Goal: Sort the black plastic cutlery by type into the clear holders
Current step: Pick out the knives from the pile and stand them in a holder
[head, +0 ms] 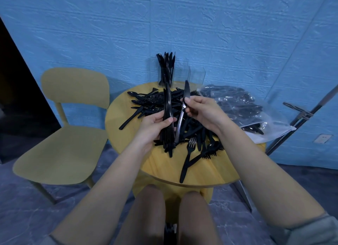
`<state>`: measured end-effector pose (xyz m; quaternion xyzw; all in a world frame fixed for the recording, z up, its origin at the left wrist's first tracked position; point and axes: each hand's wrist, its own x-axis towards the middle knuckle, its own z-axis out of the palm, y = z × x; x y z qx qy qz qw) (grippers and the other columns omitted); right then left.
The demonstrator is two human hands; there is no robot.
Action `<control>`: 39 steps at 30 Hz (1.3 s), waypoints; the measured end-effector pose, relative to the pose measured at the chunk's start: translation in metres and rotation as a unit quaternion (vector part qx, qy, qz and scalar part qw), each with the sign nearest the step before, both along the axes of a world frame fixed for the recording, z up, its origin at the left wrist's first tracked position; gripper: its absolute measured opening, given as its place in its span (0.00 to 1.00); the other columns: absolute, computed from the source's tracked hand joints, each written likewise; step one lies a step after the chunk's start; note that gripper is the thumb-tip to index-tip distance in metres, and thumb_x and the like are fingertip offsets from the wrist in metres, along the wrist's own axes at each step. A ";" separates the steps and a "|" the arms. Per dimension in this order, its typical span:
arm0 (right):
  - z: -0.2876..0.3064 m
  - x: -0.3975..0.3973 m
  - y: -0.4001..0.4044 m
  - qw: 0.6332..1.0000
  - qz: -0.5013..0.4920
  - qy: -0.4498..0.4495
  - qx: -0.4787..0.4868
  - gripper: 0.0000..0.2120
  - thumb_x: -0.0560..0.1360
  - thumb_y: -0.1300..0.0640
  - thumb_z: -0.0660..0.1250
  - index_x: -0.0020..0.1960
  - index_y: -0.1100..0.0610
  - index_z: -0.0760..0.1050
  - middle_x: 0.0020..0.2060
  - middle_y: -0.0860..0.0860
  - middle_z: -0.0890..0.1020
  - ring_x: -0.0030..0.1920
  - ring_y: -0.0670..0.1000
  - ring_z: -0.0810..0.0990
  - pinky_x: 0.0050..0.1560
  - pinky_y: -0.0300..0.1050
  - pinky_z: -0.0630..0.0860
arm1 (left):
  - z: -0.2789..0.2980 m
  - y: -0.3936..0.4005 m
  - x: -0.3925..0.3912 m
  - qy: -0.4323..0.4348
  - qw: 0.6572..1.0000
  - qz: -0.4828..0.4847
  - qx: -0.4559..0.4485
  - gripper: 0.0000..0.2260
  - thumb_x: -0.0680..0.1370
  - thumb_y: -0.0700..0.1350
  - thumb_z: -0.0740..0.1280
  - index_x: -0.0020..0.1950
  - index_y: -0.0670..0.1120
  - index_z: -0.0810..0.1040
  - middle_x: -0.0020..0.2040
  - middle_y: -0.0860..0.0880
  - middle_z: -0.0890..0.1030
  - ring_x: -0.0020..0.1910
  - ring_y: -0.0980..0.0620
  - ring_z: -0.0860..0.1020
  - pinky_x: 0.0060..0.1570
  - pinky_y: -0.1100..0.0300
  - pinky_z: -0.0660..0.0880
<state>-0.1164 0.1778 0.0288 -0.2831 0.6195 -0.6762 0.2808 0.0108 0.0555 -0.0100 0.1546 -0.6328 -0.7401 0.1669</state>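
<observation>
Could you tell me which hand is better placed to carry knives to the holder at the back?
Probably the left hand: it grips a bundle of knives, directly below the holder.

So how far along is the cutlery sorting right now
Early. One clear holder at the back already stands full of black pieces; the clear holders beside it look empty. The left hand grips a bundle of knives; the right hand pinches one knife. A big mixed pile and a bagful remain.
</observation>
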 end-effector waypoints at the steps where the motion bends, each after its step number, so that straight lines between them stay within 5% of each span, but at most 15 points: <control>1: 0.000 -0.001 -0.001 1.000 -0.004 0.000 0.005 0.05 0.76 0.64 0.65 0.42 0.59 0.77 0.30 0.47 0.79 0.32 0.44 0.77 0.37 0.34 0.76 | 0.002 0.001 -0.003 0.001 1.000 -0.012 -0.006 0.12 0.78 0.39 0.65 0.61 0.46 0.78 0.48 0.49 0.84 0.45 0.51 0.83 0.40 0.60 0.79; 8: 0.001 -0.016 -0.005 0.996 -0.017 0.076 0.046 0.00 0.75 0.62 0.67 0.46 0.58 0.76 0.36 0.51 0.79 0.33 0.44 0.78 0.39 0.37 0.75 | 0.016 0.002 -0.018 -0.003 0.996 -0.091 0.025 0.14 0.79 0.40 0.64 0.63 0.50 0.77 0.50 0.50 0.84 0.46 0.50 0.84 0.36 0.60 0.79; 13: -0.002 -0.024 -0.016 0.991 -0.023 0.121 0.053 0.07 0.77 0.59 0.67 0.51 0.62 0.75 0.43 0.57 0.79 0.38 0.49 0.78 0.38 0.41 0.77 | 0.018 -0.005 -0.031 -0.013 0.993 -0.104 0.046 0.12 0.80 0.41 0.63 0.61 0.52 0.77 0.52 0.49 0.84 0.48 0.51 0.83 0.41 0.59 0.80; 19: 0.000 -0.038 -0.040 0.992 -0.069 0.091 0.051 0.07 0.77 0.57 0.67 0.49 0.58 0.70 0.38 0.51 0.78 0.35 0.47 0.75 0.35 0.39 0.72 | 0.025 -0.021 -0.057 0.001 0.992 -0.090 0.092 0.10 0.81 0.39 0.60 0.58 0.46 0.78 0.43 0.49 0.83 0.42 0.50 0.83 0.42 0.57 0.79; 24: 0.013 -0.065 -0.066 0.999 -0.024 -0.023 0.027 0.15 0.76 0.55 0.67 0.59 0.61 0.71 0.37 0.50 0.77 0.30 0.44 0.72 0.33 0.37 0.72 | 0.036 -0.048 -0.085 -0.002 0.988 -0.112 0.108 0.09 0.81 0.38 0.59 0.56 0.42 0.78 0.42 0.49 0.80 0.35 0.55 0.79 0.38 0.62 0.79; 32: 0.045 -0.138 -0.123 0.991 -0.007 0.049 0.121 0.03 0.76 0.61 0.68 0.45 0.60 0.75 0.33 0.52 0.78 0.28 0.45 0.71 0.27 0.34 0.69 | 0.046 -0.109 -0.160 -0.048 0.993 -0.093 -0.045 0.10 0.82 0.40 0.58 0.58 0.43 0.77 0.44 0.51 0.80 0.36 0.57 0.76 0.37 0.64 0.75; 39: 0.054 -0.198 -0.165 0.979 -0.055 0.147 0.128 0.06 0.76 0.62 0.66 0.41 0.59 0.74 0.32 0.54 0.77 0.28 0.47 0.72 0.28 0.37 0.70 | 0.049 -0.147 -0.227 -0.026 0.990 -0.048 -0.131 0.12 0.82 0.41 0.58 0.65 0.45 0.73 0.48 0.48 0.80 0.47 0.52 0.79 0.48 0.63 0.76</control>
